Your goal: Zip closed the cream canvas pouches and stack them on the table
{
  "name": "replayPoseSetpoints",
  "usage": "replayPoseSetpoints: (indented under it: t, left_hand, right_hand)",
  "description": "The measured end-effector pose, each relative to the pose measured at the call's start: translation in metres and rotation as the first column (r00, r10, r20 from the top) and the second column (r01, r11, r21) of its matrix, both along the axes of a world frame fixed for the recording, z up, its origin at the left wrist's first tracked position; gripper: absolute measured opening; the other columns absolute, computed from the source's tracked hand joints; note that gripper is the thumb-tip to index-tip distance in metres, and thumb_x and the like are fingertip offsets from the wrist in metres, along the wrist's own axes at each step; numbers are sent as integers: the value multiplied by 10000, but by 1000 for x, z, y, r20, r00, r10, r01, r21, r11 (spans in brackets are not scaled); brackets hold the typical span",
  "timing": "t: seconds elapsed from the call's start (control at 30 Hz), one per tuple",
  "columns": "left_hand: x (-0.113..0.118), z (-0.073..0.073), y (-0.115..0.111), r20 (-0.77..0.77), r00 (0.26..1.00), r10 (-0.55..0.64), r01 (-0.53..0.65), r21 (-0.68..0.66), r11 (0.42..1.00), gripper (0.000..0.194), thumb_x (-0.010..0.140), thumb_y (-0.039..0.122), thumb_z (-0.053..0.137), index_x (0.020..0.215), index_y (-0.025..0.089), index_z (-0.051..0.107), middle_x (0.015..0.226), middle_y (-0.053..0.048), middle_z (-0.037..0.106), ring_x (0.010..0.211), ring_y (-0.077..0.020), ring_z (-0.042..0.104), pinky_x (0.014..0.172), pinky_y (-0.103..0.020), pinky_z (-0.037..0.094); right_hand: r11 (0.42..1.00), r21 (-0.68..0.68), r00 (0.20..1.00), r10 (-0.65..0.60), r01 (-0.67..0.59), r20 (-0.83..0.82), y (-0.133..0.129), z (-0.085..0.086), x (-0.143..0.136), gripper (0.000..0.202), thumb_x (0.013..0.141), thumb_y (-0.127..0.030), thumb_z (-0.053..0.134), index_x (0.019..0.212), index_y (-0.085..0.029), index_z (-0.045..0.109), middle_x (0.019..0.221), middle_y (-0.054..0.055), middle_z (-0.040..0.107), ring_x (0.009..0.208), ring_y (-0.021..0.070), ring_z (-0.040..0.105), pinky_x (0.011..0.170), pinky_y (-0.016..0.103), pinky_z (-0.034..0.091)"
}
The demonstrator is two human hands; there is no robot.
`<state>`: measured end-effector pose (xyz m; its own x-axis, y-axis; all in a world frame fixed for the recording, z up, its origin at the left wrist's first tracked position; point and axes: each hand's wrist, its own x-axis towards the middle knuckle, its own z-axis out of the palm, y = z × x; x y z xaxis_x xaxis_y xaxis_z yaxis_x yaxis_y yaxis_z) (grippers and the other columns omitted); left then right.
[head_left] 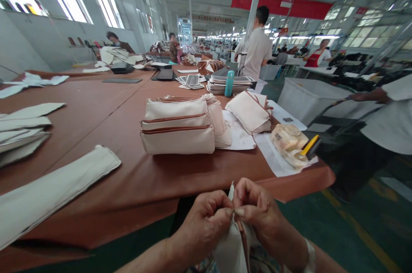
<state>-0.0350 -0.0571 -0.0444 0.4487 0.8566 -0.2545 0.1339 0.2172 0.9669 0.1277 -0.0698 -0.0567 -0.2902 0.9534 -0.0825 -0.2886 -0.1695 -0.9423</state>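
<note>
Low in the view, just off the table's front edge, a cream fabric piece with brown edging hangs between my hands. My left hand pinches it from the left, thumb and fingers pressed together at its upper part. From the right, my right hand pinches the same piece, its thumb close to the left one. The fingertips hide part of the edging. Beyond my hands, cream pouches with brown trim stand in a row on the brown-covered table.
More cream pieces lie at the left. At the right are a stacked pouch pile, a teal bottle and a plastic container with a yellow-handled tool. People stand beyond; one at the far right grips a cart handle near white bins.
</note>
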Motion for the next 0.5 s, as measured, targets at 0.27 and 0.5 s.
replayPoseSetpoints:
  t: [0.27, 0.5]
  left_hand:
    - [-1, 3, 2, -157, 987, -26, 48, 138, 989, 150, 791, 228, 505, 674, 145, 550, 558, 37, 456, 496, -83, 335, 446, -193, 250]
    - [5, 7, 0, -269, 961, 69, 42, 384, 922, 161, 751, 125, 494, 593, 149, 512, 571, 35, 487, 542, -86, 395, 498, -191, 272]
  right_hand:
    - [986, 56, 921, 128, -159, 367, 5, 25, 17, 35, 805, -199, 534, 821, -169, 540, 683, -32, 503, 610, 113, 409, 554, 228, 324]
    - [932, 202, 628, 34, -301, 778, 11, 44, 14, 141, 776, -93, 486, 663, -170, 519, 622, -26, 553, 579, 115, 470, 556, 234, 330]
